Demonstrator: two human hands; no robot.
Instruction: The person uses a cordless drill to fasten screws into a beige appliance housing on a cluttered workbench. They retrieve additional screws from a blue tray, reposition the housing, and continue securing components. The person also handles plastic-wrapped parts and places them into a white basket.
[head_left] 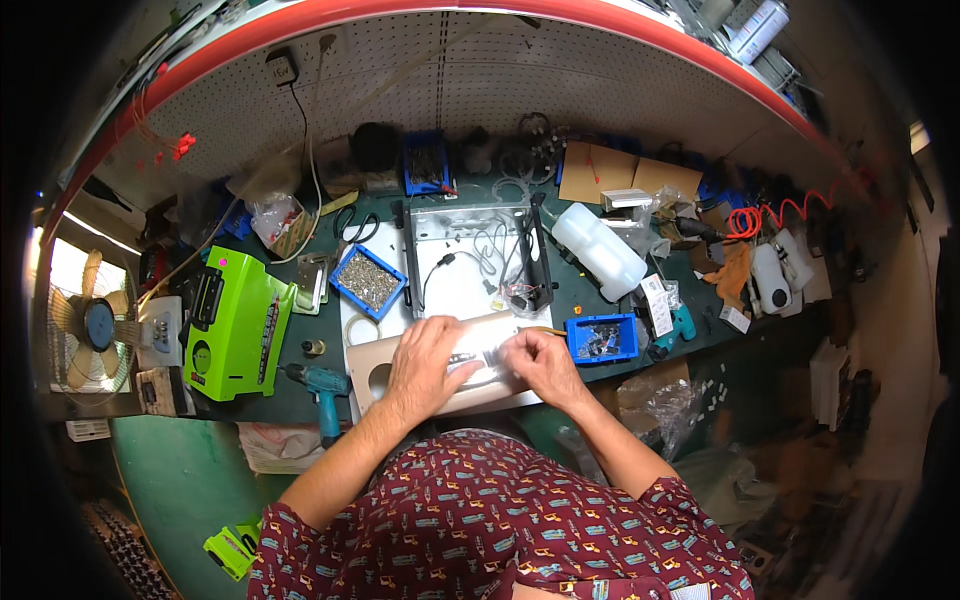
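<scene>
A beige panel (pixel 480 332) with a round hole near its left end lies in front of me at the table's near edge. My left hand (pixel 428 366) rests on it, fingers stretched out and thumb apart. Over the panel's right part, my right hand (pixel 546 368) has its fingers pinched together; whatever is between them is too small to make out. A dark slot-like opening with a glare beside it shows between the hands. Just beyond the panel stands a metal frame (pixel 470 222) with black side rails and loose cables (pixel 490 250) inside it.
Blue trays of small metal parts (pixel 368 281) and dark pieces (pixel 604 340) flank the panel. A green housing (pixel 228 325), a cordless drill (pixel 325 392) and a fan (pixel 98 325) stand left. A translucent white bottle (pixel 598 250) lies right, near a coiled red hose (pixel 770 217).
</scene>
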